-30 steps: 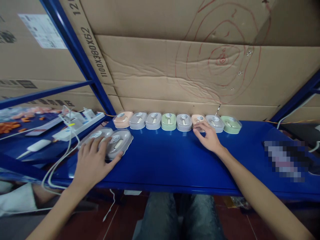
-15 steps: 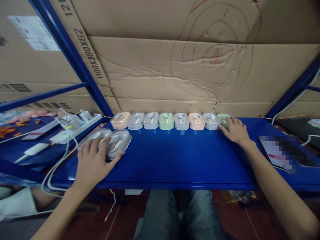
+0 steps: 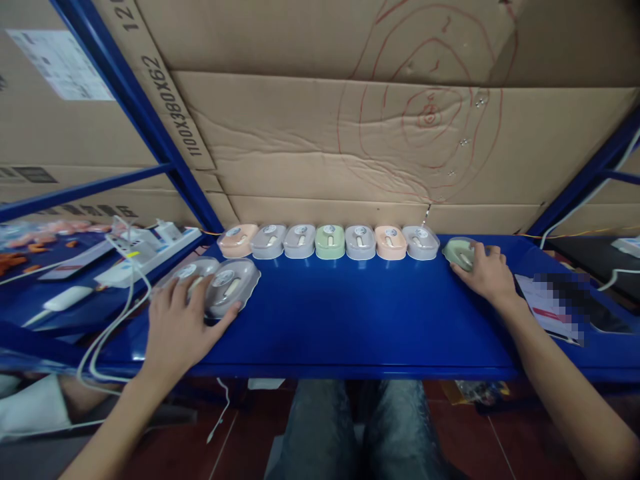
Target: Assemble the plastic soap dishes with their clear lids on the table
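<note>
Our right hand (image 3: 489, 275) grasps a clear-lidded green case (image 3: 457, 252) right of the case row (image 3: 329, 245); our left hand (image 3: 181, 328) splays over grey cases (image 3: 234, 283) front-left.

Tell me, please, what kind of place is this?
Probably a workshop or warehouse work area: a blue bench, a row of small pastel cases along its back, and printed cardboard behind them.

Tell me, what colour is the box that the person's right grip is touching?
The box is pale green; the head view shows it best.
</note>
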A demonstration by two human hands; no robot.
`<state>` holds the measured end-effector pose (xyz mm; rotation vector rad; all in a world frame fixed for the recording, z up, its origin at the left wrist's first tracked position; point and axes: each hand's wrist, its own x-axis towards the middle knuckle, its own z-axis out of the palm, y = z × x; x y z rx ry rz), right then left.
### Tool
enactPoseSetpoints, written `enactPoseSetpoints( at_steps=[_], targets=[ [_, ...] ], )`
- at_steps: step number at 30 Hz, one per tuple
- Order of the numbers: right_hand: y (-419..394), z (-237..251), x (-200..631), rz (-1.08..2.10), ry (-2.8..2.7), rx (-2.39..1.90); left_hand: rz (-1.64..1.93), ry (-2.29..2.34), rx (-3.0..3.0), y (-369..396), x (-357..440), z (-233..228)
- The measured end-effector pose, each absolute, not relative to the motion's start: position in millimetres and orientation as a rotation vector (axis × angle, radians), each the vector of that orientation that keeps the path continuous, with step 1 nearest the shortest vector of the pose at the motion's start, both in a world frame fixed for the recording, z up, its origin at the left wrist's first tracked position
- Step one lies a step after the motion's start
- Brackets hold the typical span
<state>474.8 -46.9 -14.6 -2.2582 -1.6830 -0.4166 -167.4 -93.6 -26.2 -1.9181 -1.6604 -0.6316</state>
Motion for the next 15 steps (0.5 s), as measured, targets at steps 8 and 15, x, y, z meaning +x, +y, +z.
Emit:
enactPoseSetpoints(
  at_steps=[8, 15],
  targets=[
    [-77.0, -3.9, 450.3, -0.345, -1.786, -2.357, -0.861, -1.478, -2.066, -108.1, -140.2, -1.3],
    [-81.1, 9.2, 376.2, 0.084, -2.279, -1.625, -1.018, -1.176, -2.778, -80.8, -41.6, 28.9]
  ],
)
